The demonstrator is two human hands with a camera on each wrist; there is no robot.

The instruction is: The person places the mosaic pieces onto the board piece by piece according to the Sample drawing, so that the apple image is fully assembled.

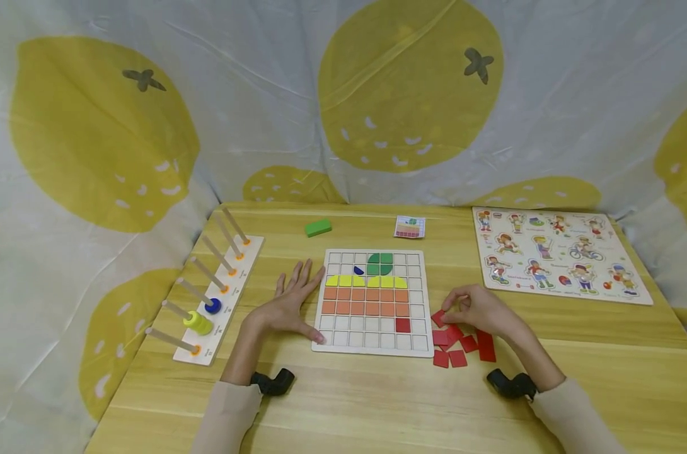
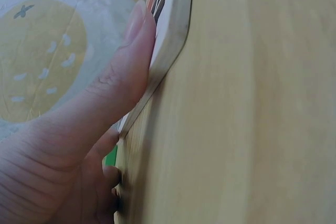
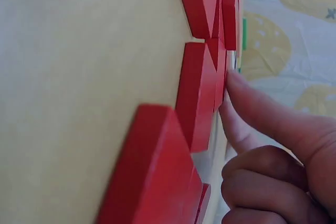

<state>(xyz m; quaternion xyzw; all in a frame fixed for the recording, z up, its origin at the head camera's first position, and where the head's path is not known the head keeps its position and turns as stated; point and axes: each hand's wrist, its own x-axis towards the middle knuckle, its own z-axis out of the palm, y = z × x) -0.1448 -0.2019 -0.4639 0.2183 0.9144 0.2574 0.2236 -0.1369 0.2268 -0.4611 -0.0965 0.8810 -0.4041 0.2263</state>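
Observation:
A square wooden grid board (image 1: 363,350) lies on the table. It carries green leaf-like tiles (image 1: 380,264), a dark blue piece (image 1: 358,270), a yellow row (image 1: 358,281), two orange rows (image 1: 365,301) and one red square (image 1: 403,325). My left hand (image 1: 289,302) is spread along the board's left side, its thumb resting on the near corner. At the right edge of the board, my right hand (image 1: 479,309) pinches a red tile (image 1: 438,317) between thumb and index finger, the other fingers curled in. Several loose red tiles (image 1: 458,359) lie just below that hand, some overlapping.
On the left stands a peg board (image 1: 204,350) with yellow and blue rings. Behind the grid board lie a green block (image 1: 318,228) and a small pattern card (image 1: 409,227). A picture puzzle board (image 1: 559,252) is at the back right, near the lemon-print curtain (image 1: 253,113).

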